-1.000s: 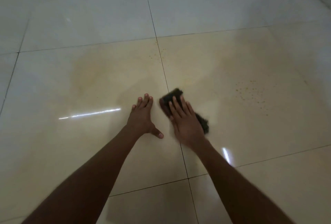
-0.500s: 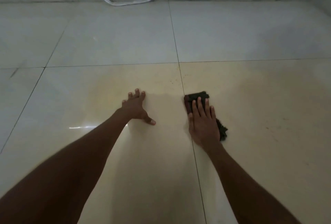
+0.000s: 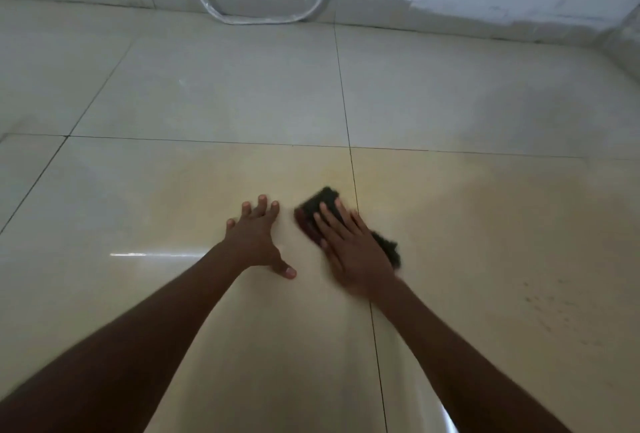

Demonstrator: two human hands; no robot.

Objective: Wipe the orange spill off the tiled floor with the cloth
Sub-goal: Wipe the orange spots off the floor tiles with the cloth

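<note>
A dark cloth (image 3: 320,205) lies flat on the glossy tiled floor (image 3: 214,96), just left of a grout line. My right hand (image 3: 353,250) presses down on it with straight fingers, covering its middle; cloth shows beyond the fingertips and at the hand's right side. My left hand (image 3: 254,236) rests flat on the tile beside it, fingers spread, thumb out. A faint orange-yellow film (image 3: 450,210) tints the two nearer tiles around both hands. Small dark specks (image 3: 547,308) dot the tile at the right.
A wall with a skirting strip (image 3: 450,16) runs along the back. A loop of clear tubing (image 3: 263,13) hangs down to the floor at its base. Another wall edge (image 3: 623,37) closes the far right corner.
My right hand has slid the cloth leftwards across the grout line, closer to my left hand. The view has tilted up, showing more of the back wall.
</note>
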